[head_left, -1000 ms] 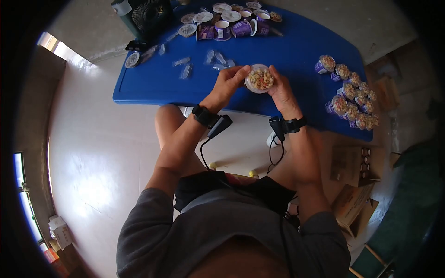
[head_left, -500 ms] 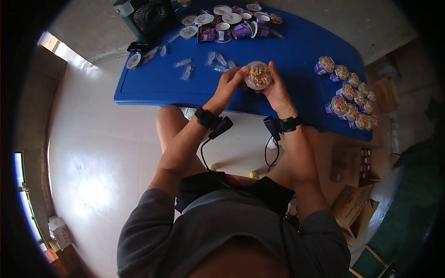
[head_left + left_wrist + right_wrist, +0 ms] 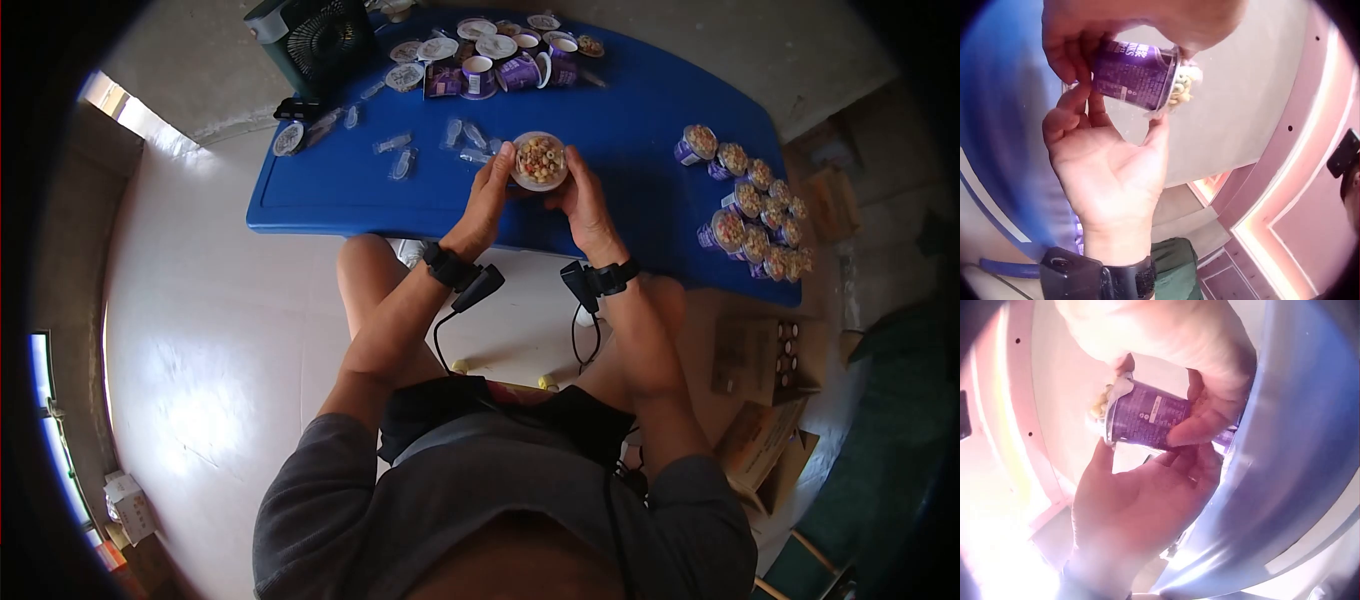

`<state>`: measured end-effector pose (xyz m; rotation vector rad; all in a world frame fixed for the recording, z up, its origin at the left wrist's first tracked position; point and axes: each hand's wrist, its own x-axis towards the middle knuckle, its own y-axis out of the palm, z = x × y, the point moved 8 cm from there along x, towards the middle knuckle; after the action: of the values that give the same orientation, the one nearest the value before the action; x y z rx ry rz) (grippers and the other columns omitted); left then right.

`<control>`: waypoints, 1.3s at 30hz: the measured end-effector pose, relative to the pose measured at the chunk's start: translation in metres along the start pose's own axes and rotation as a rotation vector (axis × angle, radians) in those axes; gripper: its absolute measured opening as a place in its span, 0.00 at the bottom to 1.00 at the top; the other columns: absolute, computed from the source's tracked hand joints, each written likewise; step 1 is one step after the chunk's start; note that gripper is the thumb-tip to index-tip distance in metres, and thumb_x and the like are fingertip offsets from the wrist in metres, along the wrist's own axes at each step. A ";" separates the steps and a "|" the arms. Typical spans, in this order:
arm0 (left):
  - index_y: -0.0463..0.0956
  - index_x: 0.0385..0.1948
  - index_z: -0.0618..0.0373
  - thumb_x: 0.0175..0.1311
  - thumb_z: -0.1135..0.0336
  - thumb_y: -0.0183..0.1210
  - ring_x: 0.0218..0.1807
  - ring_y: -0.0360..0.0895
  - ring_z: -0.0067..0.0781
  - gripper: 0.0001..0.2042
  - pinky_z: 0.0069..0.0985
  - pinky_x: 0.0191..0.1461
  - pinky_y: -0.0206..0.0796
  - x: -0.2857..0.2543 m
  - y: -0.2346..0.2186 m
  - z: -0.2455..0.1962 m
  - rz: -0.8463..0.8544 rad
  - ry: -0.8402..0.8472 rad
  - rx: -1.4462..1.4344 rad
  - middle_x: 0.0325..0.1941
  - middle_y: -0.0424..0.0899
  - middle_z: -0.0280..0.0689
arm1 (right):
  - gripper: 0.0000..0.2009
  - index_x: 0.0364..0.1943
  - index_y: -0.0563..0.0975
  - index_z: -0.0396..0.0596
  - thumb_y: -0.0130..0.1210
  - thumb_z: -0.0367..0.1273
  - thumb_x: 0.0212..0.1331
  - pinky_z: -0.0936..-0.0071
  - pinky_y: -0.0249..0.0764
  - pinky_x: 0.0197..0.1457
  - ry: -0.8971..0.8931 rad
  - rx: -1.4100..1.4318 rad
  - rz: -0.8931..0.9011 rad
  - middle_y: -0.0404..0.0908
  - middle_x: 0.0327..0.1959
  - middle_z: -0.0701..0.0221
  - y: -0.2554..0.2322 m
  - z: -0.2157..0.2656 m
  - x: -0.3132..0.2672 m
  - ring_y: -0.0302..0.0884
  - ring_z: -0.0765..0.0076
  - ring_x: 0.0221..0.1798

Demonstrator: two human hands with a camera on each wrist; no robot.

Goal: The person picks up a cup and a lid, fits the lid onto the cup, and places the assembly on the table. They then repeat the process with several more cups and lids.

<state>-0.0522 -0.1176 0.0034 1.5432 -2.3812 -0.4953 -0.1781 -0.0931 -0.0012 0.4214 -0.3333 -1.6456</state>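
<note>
Both hands hold a purple printed cup (image 3: 540,162) above the front part of the blue table. Colourful cereal rings and pieces show at its top under a clear cover. My left hand (image 3: 485,203) grips the cup's left side, thumb near the rim. From the right, my right hand (image 3: 588,205) has its thumb by the rim and its fingers curled under the cup. In the left wrist view the printed side of the cup (image 3: 1135,75) faces the camera. A pale lid flap shows at the rim of the cup (image 3: 1147,415) in the right wrist view.
Several filled cups (image 3: 746,200) stand grouped at the right of the blue table (image 3: 640,120). Purple cups (image 3: 518,70) and round lids (image 3: 437,48) crowd the back. Wrapped spoons (image 3: 402,163) lie left of the hands. A dark fan (image 3: 318,40) stands at the back left.
Both hands have brought the cup slightly left and closer to the body. My right hand has shifted its hold lower on the cup's side.
</note>
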 end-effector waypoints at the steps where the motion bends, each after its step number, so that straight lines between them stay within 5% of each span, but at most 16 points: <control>1: 0.71 0.50 0.64 0.69 0.41 0.43 0.50 0.73 0.28 0.29 0.28 0.56 0.65 -0.001 -0.001 -0.002 0.013 -0.016 0.043 0.48 0.77 0.39 | 0.25 0.45 0.75 0.45 0.51 0.54 0.61 0.78 0.77 0.27 0.014 -0.047 0.024 0.79 0.37 0.71 -0.003 -0.001 0.002 0.79 0.77 0.36; 9: 0.71 0.50 0.64 0.69 0.42 0.43 0.49 0.74 0.27 0.28 0.27 0.52 0.68 -0.003 0.001 -0.008 0.069 0.042 0.176 0.46 0.78 0.40 | 0.25 0.42 0.76 0.44 0.51 0.55 0.61 0.79 0.77 0.29 0.031 -0.131 0.036 0.80 0.35 0.71 0.005 0.007 -0.007 0.80 0.76 0.37; 15: 0.71 0.51 0.63 0.69 0.42 0.43 0.52 0.74 0.28 0.29 0.26 0.57 0.64 -0.003 0.002 0.002 -0.040 -0.043 -0.060 0.48 0.78 0.39 | 0.24 0.41 0.76 0.46 0.52 0.55 0.60 0.81 0.75 0.27 -0.047 0.020 -0.122 0.79 0.35 0.72 0.013 0.009 -0.011 0.79 0.78 0.33; 20: 0.72 0.50 0.64 0.69 0.41 0.43 0.48 0.72 0.25 0.29 0.24 0.54 0.63 -0.005 0.001 0.002 0.032 -0.033 0.132 0.44 0.78 0.37 | 0.24 0.38 0.76 0.49 0.53 0.57 0.58 0.85 0.63 0.22 0.076 -0.151 0.030 0.77 0.30 0.75 -0.001 0.001 -0.003 0.73 0.83 0.26; 27: 0.72 0.50 0.64 0.68 0.39 0.43 0.48 0.72 0.25 0.31 0.25 0.53 0.64 -0.006 0.005 -0.006 0.101 -0.096 0.227 0.44 0.78 0.37 | 0.25 0.42 0.76 0.46 0.52 0.55 0.59 0.83 0.71 0.23 0.046 -0.123 0.031 0.79 0.32 0.73 0.013 0.009 -0.013 0.77 0.80 0.29; 29: 0.69 0.54 0.63 0.71 0.41 0.36 0.55 0.72 0.30 0.31 0.29 0.61 0.62 -0.009 0.012 -0.006 0.081 -0.123 0.027 0.53 0.76 0.39 | 0.26 0.44 0.75 0.45 0.52 0.55 0.60 0.81 0.75 0.25 0.040 0.044 -0.098 0.79 0.34 0.72 0.013 0.006 -0.013 0.79 0.78 0.33; 33: 0.70 0.52 0.63 0.68 0.37 0.42 0.49 0.73 0.28 0.32 0.28 0.52 0.66 -0.002 -0.001 0.008 -0.045 -0.077 -0.031 0.48 0.77 0.39 | 0.26 0.42 0.75 0.49 0.49 0.58 0.60 0.83 0.67 0.25 0.024 -0.198 -0.065 0.78 0.32 0.76 -0.001 -0.001 -0.005 0.74 0.81 0.30; 39: 0.71 0.51 0.66 0.68 0.41 0.45 0.46 0.72 0.25 0.31 0.23 0.52 0.64 -0.006 0.003 0.003 0.041 -0.036 0.123 0.45 0.77 0.39 | 0.23 0.37 0.78 0.50 0.54 0.56 0.58 0.85 0.65 0.22 0.086 -0.157 0.063 0.77 0.25 0.77 -0.002 0.007 -0.004 0.73 0.82 0.24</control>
<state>-0.0534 -0.1105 0.0022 1.5447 -2.5081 -0.3773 -0.1829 -0.0893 0.0047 0.3582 -0.1502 -1.5746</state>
